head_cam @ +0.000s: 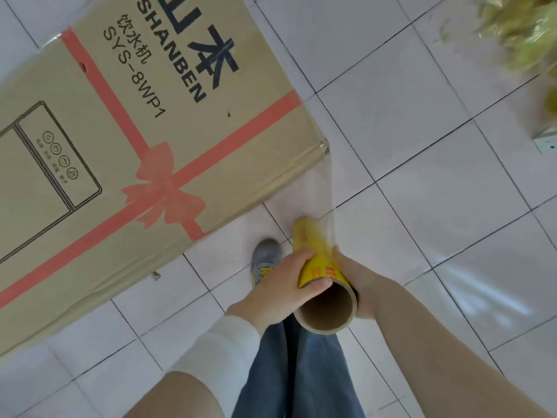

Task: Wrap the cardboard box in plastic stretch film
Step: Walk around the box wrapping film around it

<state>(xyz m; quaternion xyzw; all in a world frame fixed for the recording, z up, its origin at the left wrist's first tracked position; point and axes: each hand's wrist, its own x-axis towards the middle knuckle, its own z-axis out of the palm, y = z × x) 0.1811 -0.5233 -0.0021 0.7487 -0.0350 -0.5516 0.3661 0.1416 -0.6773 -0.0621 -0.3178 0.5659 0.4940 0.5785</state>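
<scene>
A large brown cardboard box point(126, 140) with a printed pink ribbon and black lettering stands on the tiled floor, filling the upper left. Low in the middle of the view, a yellow roll of stretch film point(316, 254) on a cardboard tube is held upright by both hands. My left hand point(280, 285) grips its left side and my right hand point(355, 279) grips its right side. A clear sheet of film point(324, 188) runs taut from the roll up to the box's near right corner. Film lies wrinkled over the box's lower edge.
White floor tiles point(452, 191) spread to the right of the box. A yellowish blurred bundle point(521, 28) sits at the top right, with a small pale object point(547, 141) below it at the right edge. My grey shoe point(265, 260) and jeans are beneath the roll.
</scene>
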